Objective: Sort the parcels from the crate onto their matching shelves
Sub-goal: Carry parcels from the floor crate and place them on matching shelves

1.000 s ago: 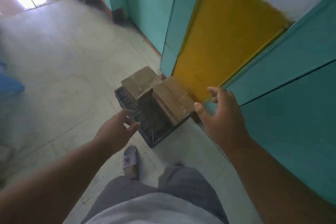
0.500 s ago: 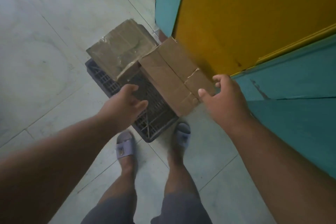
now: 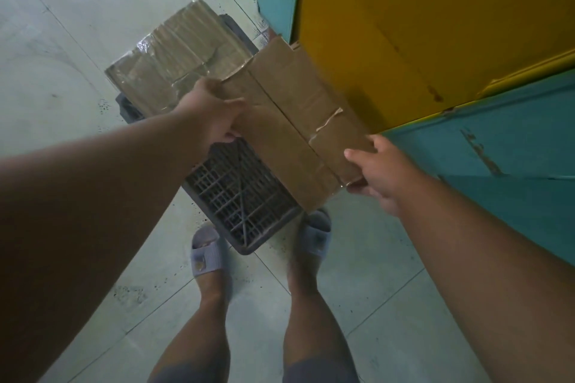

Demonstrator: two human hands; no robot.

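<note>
One dark grey plastic crate with a grid bottom [image 3: 245, 196] stands on the pale tiled floor [image 3: 62, 25], and two brown cardboard parcels sit over it: the plain flat cardboard parcel [image 3: 295, 121] above the crate's right part, and the tape-wrapped cardboard parcel [image 3: 177, 62] at the crate's far left side. The left hand [image 3: 214, 112] grips the plain parcel's left edge with the thumb on top, and the right hand [image 3: 373, 171] pinches its near right corner between thumb and fingers. Two feet in grey slippers [image 3: 207, 253] stand just before the crate, and a yellow panel [image 3: 420, 25] with teal walls [image 3: 513, 165] rises to the crate's right.
</note>
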